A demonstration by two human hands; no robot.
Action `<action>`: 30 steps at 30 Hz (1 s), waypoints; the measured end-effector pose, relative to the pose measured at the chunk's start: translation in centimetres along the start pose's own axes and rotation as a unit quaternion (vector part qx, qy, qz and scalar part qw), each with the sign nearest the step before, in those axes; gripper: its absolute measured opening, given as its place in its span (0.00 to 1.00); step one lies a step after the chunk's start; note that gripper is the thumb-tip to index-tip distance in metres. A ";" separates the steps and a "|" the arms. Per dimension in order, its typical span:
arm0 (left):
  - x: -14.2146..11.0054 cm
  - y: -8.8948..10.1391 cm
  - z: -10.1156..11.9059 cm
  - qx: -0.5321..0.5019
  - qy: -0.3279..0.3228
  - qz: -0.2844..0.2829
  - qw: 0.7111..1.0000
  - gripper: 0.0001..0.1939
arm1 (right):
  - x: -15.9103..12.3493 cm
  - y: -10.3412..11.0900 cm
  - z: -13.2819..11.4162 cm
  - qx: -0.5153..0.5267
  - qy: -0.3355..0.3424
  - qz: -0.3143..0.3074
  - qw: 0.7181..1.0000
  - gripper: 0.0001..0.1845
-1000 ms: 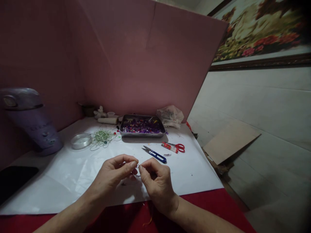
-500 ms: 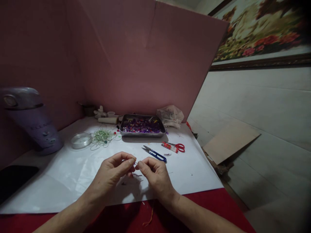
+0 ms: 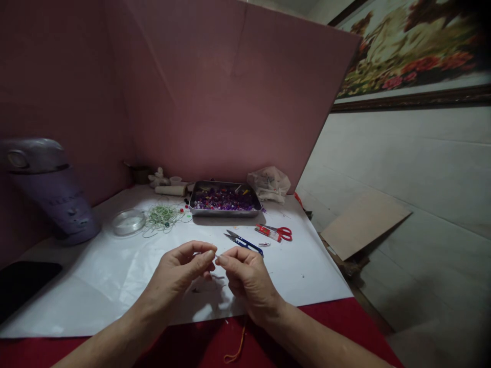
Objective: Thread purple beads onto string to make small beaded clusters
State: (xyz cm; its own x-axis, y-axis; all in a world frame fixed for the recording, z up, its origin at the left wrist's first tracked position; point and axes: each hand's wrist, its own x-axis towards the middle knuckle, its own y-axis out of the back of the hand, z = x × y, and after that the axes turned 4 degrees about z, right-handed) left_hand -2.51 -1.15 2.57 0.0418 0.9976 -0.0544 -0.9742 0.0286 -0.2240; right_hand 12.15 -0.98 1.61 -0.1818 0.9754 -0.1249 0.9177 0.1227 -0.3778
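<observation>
From the wearer's head, the single wide view looks forward and down across the white sheet point(image 3: 307, 276), close above the left hand point(image 3: 178, 268) and right hand point(image 3: 249, 276) near 6 o'clock. It faces the pink panel point(image 3: 230, 102) at 12, taking in the bottle point(image 3: 57, 199) at 9 and the framed painting point(image 3: 418, 51) at 2.
</observation>
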 end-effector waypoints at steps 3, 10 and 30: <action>0.1 0.1 -0.3 -0.013 0.027 -0.001 1.000 0.10 | 0.2 0.1 0.2 -0.025 0.042 0.019 0.999 0.15; 0.2 0.1 -0.4 -0.004 0.026 0.001 1.000 0.09 | 0.3 0.2 0.5 -0.103 0.126 0.039 0.986 0.14; 0.5 -0.1 -0.4 -0.070 0.053 0.002 0.996 0.09 | -0.1 -0.3 0.3 -0.101 0.074 0.016 0.992 0.12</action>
State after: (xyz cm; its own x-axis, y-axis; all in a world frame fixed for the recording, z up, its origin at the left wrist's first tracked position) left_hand -2.29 -0.72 2.24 0.0686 0.9852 -0.1570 -0.9340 0.0081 -0.3572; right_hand 11.83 -1.15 1.46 -0.1122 0.9937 0.0079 0.9768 0.1118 -0.1829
